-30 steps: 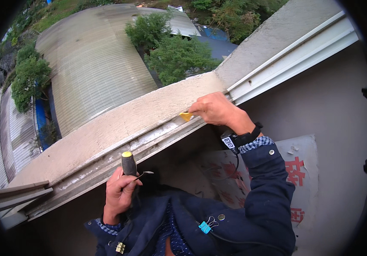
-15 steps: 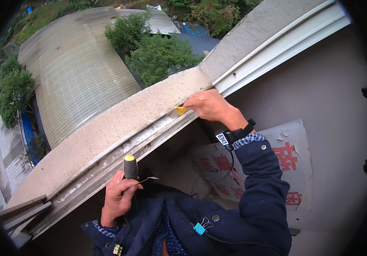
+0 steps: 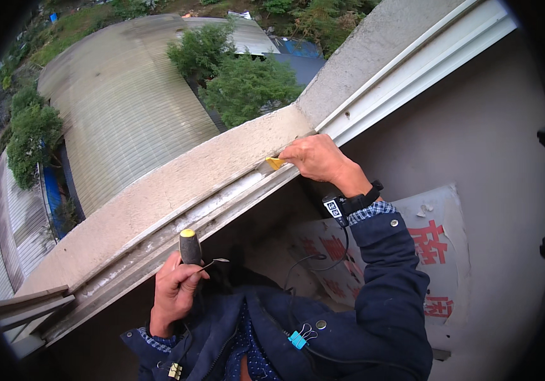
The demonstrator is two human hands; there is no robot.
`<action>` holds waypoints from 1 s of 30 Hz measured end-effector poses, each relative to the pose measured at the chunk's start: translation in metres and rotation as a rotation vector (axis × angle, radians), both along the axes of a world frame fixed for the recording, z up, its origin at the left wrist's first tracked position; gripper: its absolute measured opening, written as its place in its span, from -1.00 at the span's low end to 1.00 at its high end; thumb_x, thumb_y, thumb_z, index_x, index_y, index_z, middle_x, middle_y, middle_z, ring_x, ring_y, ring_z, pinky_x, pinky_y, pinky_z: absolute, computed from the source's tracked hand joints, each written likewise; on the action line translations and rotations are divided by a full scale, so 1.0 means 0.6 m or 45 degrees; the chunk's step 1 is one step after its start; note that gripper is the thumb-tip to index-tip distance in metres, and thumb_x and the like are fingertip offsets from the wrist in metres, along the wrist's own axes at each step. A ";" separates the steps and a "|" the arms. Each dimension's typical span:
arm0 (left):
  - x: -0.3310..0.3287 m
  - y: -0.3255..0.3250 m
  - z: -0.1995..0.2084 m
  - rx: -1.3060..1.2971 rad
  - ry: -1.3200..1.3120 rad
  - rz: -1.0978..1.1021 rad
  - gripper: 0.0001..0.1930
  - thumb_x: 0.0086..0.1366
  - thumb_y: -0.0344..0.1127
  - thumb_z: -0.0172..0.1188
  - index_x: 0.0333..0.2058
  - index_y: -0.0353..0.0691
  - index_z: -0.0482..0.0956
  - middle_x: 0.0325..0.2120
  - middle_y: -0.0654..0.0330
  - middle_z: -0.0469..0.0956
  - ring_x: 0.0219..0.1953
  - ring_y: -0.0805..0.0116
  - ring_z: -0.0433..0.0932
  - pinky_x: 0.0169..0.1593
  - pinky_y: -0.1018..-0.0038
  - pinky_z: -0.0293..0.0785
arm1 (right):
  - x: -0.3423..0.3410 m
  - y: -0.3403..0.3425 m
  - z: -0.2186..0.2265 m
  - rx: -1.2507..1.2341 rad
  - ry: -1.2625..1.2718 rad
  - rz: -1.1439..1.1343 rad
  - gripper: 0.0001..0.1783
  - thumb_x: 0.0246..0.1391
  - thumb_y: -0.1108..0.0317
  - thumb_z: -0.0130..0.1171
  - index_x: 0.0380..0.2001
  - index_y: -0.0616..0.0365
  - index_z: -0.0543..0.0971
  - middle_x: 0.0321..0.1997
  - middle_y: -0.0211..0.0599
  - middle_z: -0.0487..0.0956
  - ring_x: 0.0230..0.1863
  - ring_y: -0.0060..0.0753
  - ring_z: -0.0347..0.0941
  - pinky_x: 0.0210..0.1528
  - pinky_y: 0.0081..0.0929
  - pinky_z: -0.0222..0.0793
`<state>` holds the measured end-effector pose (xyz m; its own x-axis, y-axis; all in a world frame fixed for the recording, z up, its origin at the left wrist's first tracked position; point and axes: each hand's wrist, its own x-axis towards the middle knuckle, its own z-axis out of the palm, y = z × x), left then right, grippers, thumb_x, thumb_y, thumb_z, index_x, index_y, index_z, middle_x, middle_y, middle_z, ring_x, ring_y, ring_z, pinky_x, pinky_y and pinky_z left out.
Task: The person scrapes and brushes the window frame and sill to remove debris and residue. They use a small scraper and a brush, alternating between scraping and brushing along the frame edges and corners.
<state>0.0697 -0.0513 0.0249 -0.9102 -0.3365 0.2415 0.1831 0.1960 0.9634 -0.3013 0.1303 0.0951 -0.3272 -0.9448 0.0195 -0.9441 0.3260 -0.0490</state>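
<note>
My right hand is closed on a small yellow scraper, whose pale flat end sits in the dirty window track. Most of its handle is hidden under my fingers. Closer to my body, my left hand is wrapped round a screwdriver with a dark grip and yellow cap, held cap up; its shaft is hidden. From the same fingers sticks out a thin metal pick with a flattened, leaf-shaped tip. Pale dust and grime line the track between the hands.
Outside the track runs a rough concrete ledge, with a drop to corrugated roofs and trees. A white frame rail continues at upper right. Window frame pieces stand at lower left. A sign with red characters leans below.
My right hand and the scraper have shifted slightly to the right along the track. The left hand keeps its hold, almost still. The view has moved a little.
</note>
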 end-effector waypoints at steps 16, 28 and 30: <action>-0.172 0.087 0.117 0.087 0.033 0.147 -0.75 0.53 -0.23 0.08 -0.25 -0.27 0.59 -0.19 0.20 0.60 -0.30 0.43 0.52 -0.19 0.45 0.45 | 0.091 0.065 -0.038 -1.124 -2.070 -0.310 -0.77 0.39 0.21 0.18 -0.21 0.16 0.57 -0.54 -0.70 0.36 -0.55 -0.89 0.16 -0.54 -0.78 0.06; -0.281 0.151 0.120 0.789 -0.275 0.169 -0.70 0.58 -0.14 -0.01 -0.18 -0.23 0.57 -0.23 0.24 0.65 -0.70 0.68 0.24 -0.61 0.70 0.17 | 0.157 0.075 -0.074 -0.990 -1.988 -0.190 -0.54 0.48 -0.02 -0.05 -0.11 0.18 0.57 -0.46 -0.54 0.48 -0.46 -0.78 0.29 -0.43 -0.71 0.22; -0.292 0.147 0.111 0.815 -0.275 0.213 -0.70 0.58 -0.14 -0.01 -0.18 -0.23 0.57 -0.23 0.24 0.65 -0.70 0.69 0.24 -0.62 0.70 0.16 | 0.159 0.075 -0.072 -1.003 -1.887 -0.215 -0.53 0.48 -0.03 -0.07 -0.11 0.19 0.56 -0.46 -0.49 0.53 -0.48 -0.76 0.33 -0.44 -0.71 0.26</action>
